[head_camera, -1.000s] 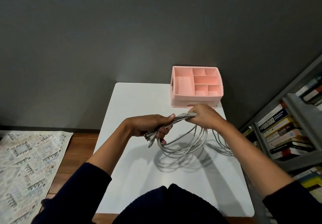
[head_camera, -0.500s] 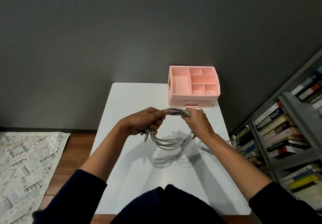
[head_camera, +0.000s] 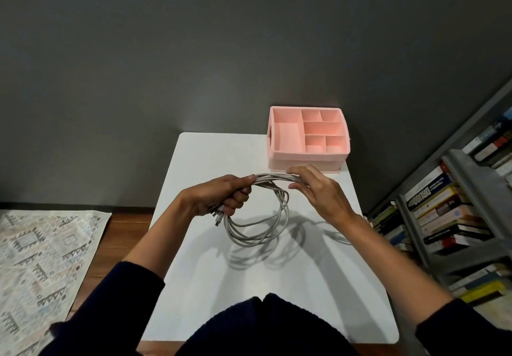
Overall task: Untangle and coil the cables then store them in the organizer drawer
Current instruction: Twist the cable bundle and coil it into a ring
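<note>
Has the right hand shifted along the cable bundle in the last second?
Yes. The right hand went from a closed grip to open fingers resting on the cable bundle, still just in front of the pink organizer.

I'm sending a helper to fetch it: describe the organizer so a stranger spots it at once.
Find the white table against the dark grey wall. At its far right corner, by the bookshelf, sits the pink organizer. It is the only pink thing there, an open-topped box split into several compartments, just beyond the right hand.
</note>
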